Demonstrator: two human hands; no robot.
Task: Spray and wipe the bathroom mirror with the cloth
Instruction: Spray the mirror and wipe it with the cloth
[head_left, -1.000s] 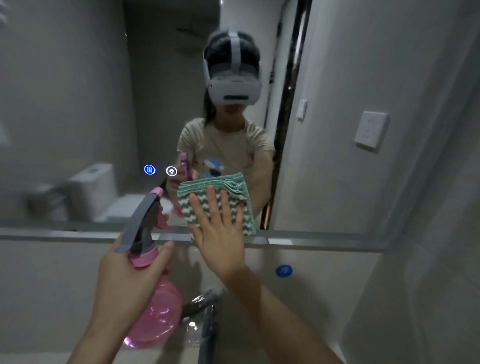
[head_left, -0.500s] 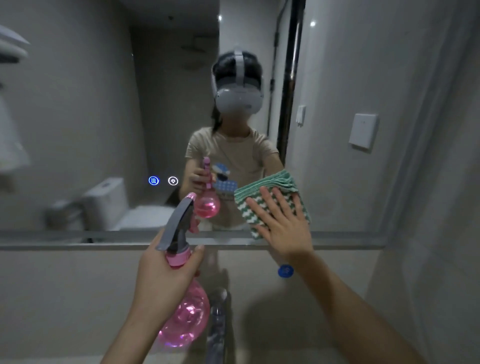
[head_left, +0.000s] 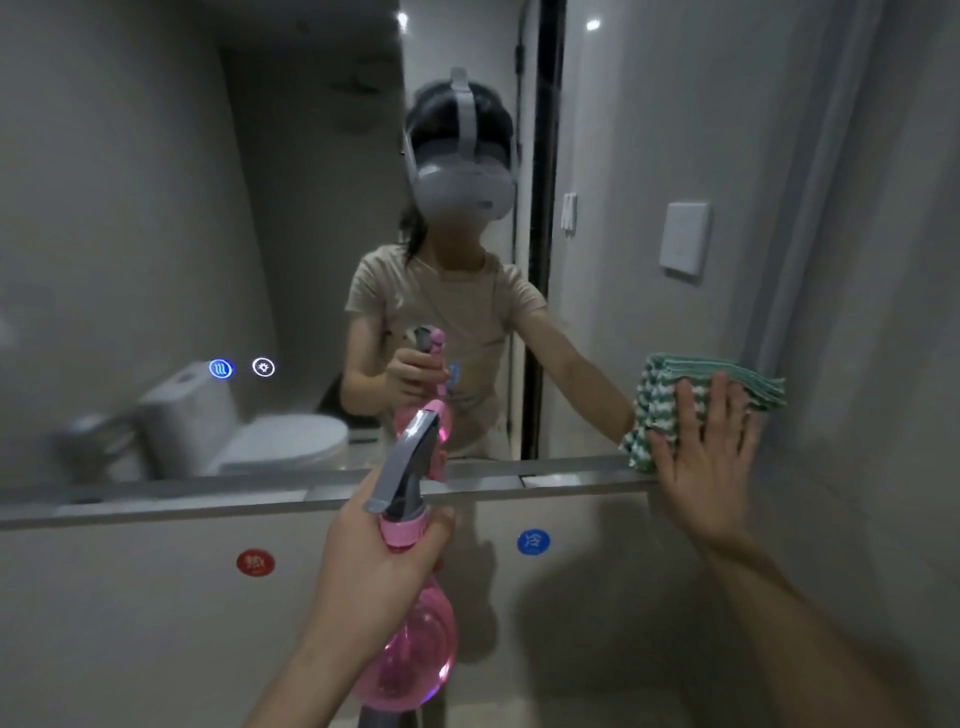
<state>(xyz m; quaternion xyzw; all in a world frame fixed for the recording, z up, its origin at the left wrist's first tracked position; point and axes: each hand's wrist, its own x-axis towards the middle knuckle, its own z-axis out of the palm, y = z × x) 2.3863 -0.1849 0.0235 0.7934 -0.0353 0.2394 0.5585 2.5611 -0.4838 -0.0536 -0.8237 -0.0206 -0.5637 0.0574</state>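
The bathroom mirror (head_left: 156, 234) fills the upper wall and reflects a person wearing a headset. My right hand (head_left: 706, 452) presses a folded green-and-white cloth (head_left: 660, 400) flat against the mirror's lower right corner, fingers straight and spread. My left hand (head_left: 379, 566) grips the neck of a pink spray bottle (head_left: 410, 654) with a grey trigger head (head_left: 405, 467), held upright in front of the mirror's lower edge.
A metal ledge (head_left: 208, 493) runs under the mirror. Below it on the wall sit a red round sticker (head_left: 255, 563) and a blue one (head_left: 533, 541). Two lit touch icons (head_left: 241, 368) glow on the glass. The right wall (head_left: 883, 312) meets the mirror beside the cloth.
My right hand has slid the cloth to the right along the mirror's lower edge, from the centre to the right corner. The bottle stays gripped in my left hand.
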